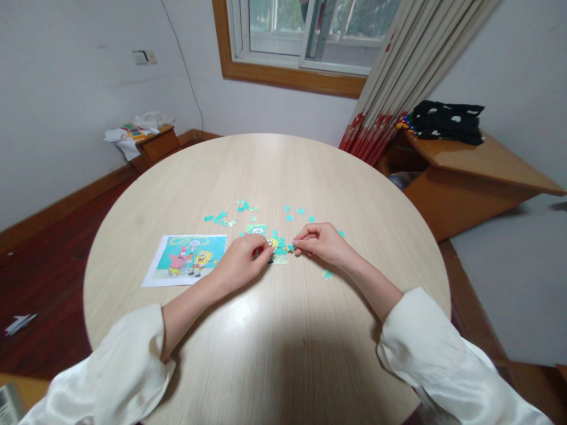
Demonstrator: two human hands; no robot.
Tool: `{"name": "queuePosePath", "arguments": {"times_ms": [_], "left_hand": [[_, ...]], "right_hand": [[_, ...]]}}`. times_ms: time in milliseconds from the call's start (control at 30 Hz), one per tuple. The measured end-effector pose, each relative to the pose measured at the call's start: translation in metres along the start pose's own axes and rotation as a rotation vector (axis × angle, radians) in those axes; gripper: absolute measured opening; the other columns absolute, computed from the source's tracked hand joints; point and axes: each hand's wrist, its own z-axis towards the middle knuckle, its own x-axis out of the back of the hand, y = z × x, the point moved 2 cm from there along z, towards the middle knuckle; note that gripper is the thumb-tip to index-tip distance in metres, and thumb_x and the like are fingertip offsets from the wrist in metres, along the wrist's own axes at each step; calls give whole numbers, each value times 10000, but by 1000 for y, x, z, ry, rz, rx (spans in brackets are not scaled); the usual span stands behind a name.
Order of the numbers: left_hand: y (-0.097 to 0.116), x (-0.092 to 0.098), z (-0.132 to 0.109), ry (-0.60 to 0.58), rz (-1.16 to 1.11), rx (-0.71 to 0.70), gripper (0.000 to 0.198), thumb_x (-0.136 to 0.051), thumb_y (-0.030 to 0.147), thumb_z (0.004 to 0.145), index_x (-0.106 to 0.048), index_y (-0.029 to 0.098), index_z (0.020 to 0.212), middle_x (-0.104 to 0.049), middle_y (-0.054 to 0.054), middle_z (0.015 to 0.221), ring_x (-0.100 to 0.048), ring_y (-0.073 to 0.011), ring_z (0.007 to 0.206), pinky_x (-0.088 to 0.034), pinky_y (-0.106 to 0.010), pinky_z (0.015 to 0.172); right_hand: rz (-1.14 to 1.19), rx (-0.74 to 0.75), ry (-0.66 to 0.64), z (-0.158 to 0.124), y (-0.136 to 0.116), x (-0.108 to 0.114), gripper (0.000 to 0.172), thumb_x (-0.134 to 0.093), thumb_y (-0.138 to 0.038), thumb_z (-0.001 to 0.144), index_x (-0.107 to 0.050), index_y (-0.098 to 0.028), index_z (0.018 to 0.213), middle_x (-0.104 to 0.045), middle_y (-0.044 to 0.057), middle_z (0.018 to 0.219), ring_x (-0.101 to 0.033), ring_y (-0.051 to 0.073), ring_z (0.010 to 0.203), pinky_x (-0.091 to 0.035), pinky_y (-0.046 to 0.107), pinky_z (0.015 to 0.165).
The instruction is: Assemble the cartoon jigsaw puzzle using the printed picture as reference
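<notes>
A partly assembled jigsaw puzzle (280, 258) lies on the round table (274, 171), showing yellow, teal and pale green cartoon parts. My left hand (245, 258) rests at its left side, fingers curled and thumb bent in, touching the puzzle; whatever is between those fingertips is hidden. At the right edge of the puzzle, my right hand (323, 241) pinches a small teal puzzle piece (291, 248) between thumb and fingers. To the left lies a printed reference picture (186, 257) with pink and yellow cartoon figures, partly behind my left forearm.
Loose teal puzzle pieces (219, 218) are scattered beyond my left hand, and several more (300, 211) beyond my right. One piece (327, 274) lies below my right wrist. A wooden cabinet (478, 171) with dark folded cloth (449, 121) stands at the right, beside a curtain (398, 71).
</notes>
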Motion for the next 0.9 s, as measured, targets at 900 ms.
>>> {"name": "queuePosePath", "arguments": {"times_ms": [900], "left_hand": [[3,-9,-8,-278,303,-351,353,-428,53,842,-678,128,1079,-662,-151,1182,-598,-257,1111,-476,-442,967]], "right_hand": [[-127,34,71,5,10,0,355,-824,-429,556,-580,-173,592,-623,4,496,-543,100,444,-365,217,432]]}}
